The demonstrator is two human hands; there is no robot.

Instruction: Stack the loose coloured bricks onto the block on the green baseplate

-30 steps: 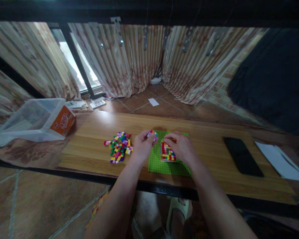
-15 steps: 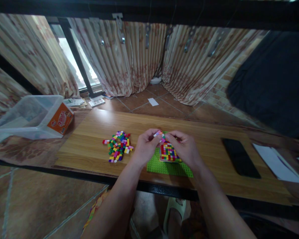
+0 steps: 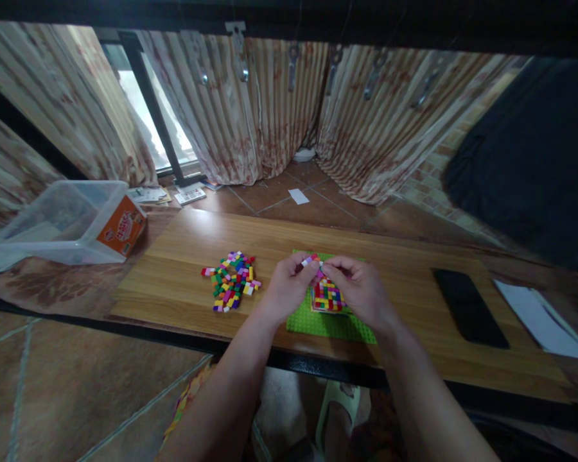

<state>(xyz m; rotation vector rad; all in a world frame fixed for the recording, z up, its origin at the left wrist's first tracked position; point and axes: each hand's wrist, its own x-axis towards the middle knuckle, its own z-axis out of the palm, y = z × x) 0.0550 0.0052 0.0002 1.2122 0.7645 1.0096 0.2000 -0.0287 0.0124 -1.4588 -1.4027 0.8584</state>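
Pinched a small cluster of white, red and pink plastic bricks (image 3: pixel 309 260) between the thumb and fingers of the bare left hand (image 3: pixel 289 282), above the far part of a flat green studded baseplate (image 3: pixel 301 321). Covered the cluster's lower portion with the left thumb, so could not make out its full shape or count its pieces. Had the thumb and fingers of the bare right hand (image 3: pixel 359 282) drawn close together at the cluster's right end; could not tell about that grip, whether pinching a separate brick or just touching the cluster. Overlapped with the same hand the right side of a low block of red, yellow, green and blue bricks (image 3: pixel 327 297), set on the baseplate just below the cluster, and also hid part of the baseplate's right side. Saw, well apart to the left on the brown wood-grain table (image 3: pixel 158 276), a loose pile of many-coloured bricks (image 3: pixel 231 280), too small and crowded to tell piece from piece. Noticed to the right a flat black rectangular slab (image 3: pixel 469 308), too dark for detail, and near it some white paper sheets (image 3: pixel 542 321). Glimpsed below the table a pale green slipper (image 3: pixel 334 401), cut off by the bottom edge, and at upper right a large dark shape (image 3: pixel 534 167), cut off and unclear.
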